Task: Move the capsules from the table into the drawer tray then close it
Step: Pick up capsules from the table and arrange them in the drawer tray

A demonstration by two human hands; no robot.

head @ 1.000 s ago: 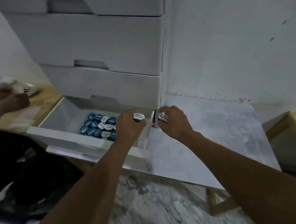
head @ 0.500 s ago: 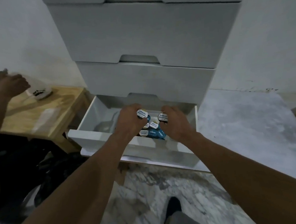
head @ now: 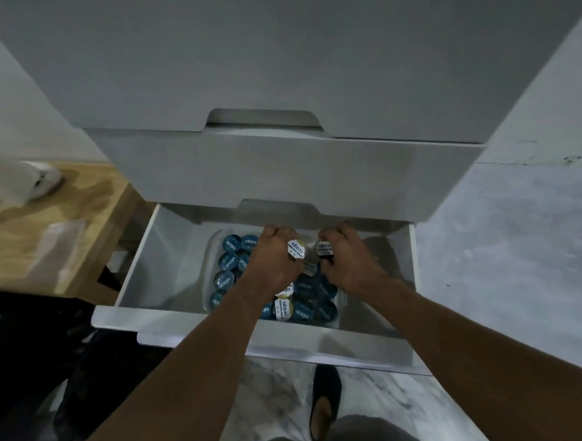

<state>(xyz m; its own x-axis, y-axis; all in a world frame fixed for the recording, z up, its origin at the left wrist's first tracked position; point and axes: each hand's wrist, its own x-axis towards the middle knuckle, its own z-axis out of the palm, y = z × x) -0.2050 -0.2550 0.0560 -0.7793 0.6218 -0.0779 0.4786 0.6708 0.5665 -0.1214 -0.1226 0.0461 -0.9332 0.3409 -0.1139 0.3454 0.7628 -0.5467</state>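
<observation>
— While pinched in the hands, located where exactly? Ref. the 2 loose capsules.
— Find white-lid capsule [head: 296,249] at thumb side of left hand [head: 275,260], fingers curled tight round it. Find dark-body capsule [head: 324,249], also w/ white lid, in right hand [head: 350,262], same curled grip. Held side by side, nearly touching, lids facing up toward cam, above rear half of tray [head: 208,295]. Contact w/ contents below: cannot tell.
— Confirm tray contents.
— Note blue-lid capsules [head: 232,260] packed lid-up across most of tray, plus white-lid units [head: 283,309] near front edge. Partly hidden under both hands, so no full count.
— Tray posn?
— Seated inside bottom drawer [head: 156,262], pulled well out, roughly mid-width, close to drawer front.
— Surroundings?
— See shut drawers of white cabinet [head: 279,159] directly above. Left of cabinet, check wooden table [head: 64,213] carrying blurred white item [head: 41,179]; type not readable. Right of cabinet, check grey mottled table [head: 523,247], against wall. Below drawer front, note marble floor [head: 276,388] w/ one foot [head: 324,402] in dark slipper.
</observation>
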